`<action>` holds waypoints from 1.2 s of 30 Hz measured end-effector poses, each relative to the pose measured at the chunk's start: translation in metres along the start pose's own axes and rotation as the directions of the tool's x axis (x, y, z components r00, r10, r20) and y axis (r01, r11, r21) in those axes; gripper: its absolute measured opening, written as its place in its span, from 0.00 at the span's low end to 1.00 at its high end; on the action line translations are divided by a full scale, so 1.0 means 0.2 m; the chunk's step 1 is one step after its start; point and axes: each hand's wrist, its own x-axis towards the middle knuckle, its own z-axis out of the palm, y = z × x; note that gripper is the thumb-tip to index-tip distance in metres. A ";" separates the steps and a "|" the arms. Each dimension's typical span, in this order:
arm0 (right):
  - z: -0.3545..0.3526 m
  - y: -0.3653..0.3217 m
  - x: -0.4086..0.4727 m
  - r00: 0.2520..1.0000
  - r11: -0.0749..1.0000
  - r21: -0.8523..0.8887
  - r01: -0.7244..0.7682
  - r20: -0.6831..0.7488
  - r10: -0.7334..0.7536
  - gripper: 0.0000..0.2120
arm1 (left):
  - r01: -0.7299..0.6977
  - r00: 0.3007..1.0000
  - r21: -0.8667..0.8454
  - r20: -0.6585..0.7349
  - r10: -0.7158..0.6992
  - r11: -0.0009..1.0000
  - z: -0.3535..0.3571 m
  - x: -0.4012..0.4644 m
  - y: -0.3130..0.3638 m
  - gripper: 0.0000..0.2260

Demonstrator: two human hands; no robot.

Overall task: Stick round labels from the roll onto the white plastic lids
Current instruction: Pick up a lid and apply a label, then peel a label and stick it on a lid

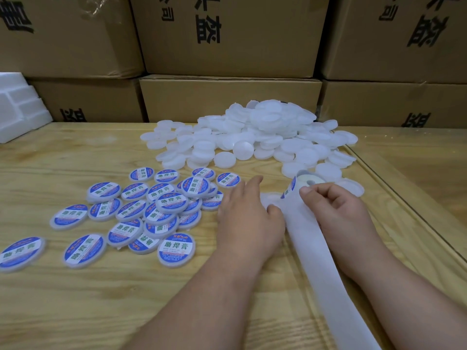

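The right hand (333, 213) is pinching the label roll (300, 184) near the pile of bare white lids (252, 137) on the bench (75, 152), seemingly peeling a label; the left hand (249, 215), fingers straight, is pressing down beside the liner strip (316, 261). Next, the label likely needs centring on a blank lid; the labelled lids (151, 210) are lying left.

Pale wooden table top (75, 294), marked with darker grain streaks; heap of translucent white round plastic lids (252, 137), unpatterned; labelled round lids (141, 210) covered by blue-rimmed stickers with white centre band, green characters, small red print at edge; long white backing strip (321, 271), plain; brown cardboard boxes (227, 39) printed with black characters; white foam block (17, 109)
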 end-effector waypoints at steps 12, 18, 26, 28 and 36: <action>0.00 -0.02 -0.02 0.989 0.993 -0.066 -0.095 -0.121 0.086 0.17 | 0.010 0.997 0.025 0.071 -0.012 1.000 0.02 0.01 -0.01 0.23; -0.02 -0.01 0.00 0.981 0.987 -0.119 -0.104 -0.176 0.083 0.16 | -0.026 0.998 0.021 0.051 0.025 0.999 0.03 0.01 -0.01 0.23; -0.01 0.02 0.01 0.999 0.984 -0.180 -0.021 -0.031 0.015 0.09 | -0.040 0.995 0.000 0.092 0.040 0.999 0.03 0.01 0.00 0.20; -0.01 0.03 0.02 1.000 0.981 -0.192 -0.024 0.000 0.024 0.05 | -0.024 0.993 -0.035 0.111 0.027 0.999 0.02 0.00 0.00 0.24; -0.01 0.04 0.02 0.997 0.987 -0.142 -0.069 0.029 0.074 0.12 | -0.032 0.999 -0.163 -0.008 0.031 0.986 0.01 0.00 0.01 0.20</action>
